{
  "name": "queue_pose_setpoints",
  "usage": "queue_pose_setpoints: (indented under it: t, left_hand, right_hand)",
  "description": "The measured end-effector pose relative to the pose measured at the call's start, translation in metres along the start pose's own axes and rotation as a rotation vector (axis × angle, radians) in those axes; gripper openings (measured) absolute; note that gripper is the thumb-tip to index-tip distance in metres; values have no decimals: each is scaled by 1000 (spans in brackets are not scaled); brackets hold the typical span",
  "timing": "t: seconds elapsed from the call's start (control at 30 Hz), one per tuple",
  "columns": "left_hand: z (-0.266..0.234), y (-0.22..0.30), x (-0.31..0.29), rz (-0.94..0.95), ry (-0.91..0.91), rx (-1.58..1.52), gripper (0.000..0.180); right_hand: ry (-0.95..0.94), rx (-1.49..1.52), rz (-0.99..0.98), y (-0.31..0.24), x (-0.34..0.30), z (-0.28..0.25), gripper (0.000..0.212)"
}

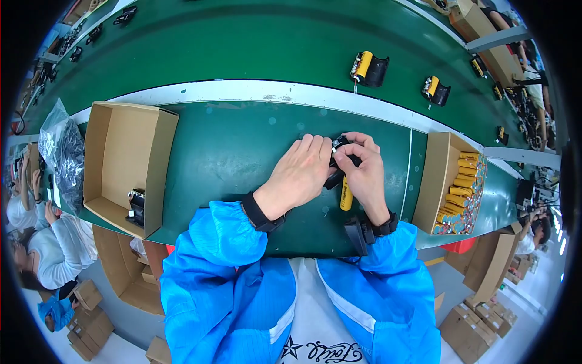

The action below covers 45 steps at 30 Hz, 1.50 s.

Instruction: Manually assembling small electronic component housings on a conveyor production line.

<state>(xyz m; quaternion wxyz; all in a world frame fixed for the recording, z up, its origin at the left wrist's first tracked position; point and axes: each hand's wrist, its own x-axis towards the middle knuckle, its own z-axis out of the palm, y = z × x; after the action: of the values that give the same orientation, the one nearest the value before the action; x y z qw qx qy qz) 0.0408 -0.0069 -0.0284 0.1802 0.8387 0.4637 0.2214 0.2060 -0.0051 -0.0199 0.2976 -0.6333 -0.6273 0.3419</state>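
Above the green table my left hand [298,171] has its fingers pressed together against a small black plastic housing [334,178]. My right hand [366,172] grips the same housing from the other side, thumb and fingers bent around it. A small white part shows near its upper end, and the fingers hide much of the rest. Below the housing, beside my right palm, a yellow cylindrical battery [346,196] lies on the table, its upper end close under the black part. Both wrists wear black bands.
A cardboard box [97,151] at left holds a black assembly [136,206]; a clear plastic bag [60,155] lies beyond it. At right, another box [431,176] is filled with yellow batteries [462,191]. Across a white rail [260,90], black housings with batteries [366,65] sit on the green belt.
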Motion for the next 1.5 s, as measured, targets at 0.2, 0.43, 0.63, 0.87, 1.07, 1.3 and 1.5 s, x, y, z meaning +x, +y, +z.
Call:
queue_pose_setpoints:
  t: [0.2,0.43,0.63,0.87,1.07,1.3,1.5]
  left_hand:
    - [3,1,-3,3,29,62,39]
    - [2,4,-2,-76,52,-12,39]
    - [7,8,1,-117,26,-41,40]
    - [13,16,-3,-154,32,-4,44]
    - [16,30,-2,-216,23,25,45]
    - [21,34,-2,-284,63,77,43]
    - [27,33,-4,-300,47,102,42]
  right_hand:
    - [-53,-108,-11,-3,10,3,6]
    - [84,188,14,11,-15,-3,9]
    - [-256,222,311,14,-51,-39,19]
    - [20,-480,-166,10,-34,-53,31]
    - [186,-217,-159,18,-27,-42,37]
    - [112,-194,-169,12,-31,-39,33]
    - [116,-225,-429,8,-31,-20,29]
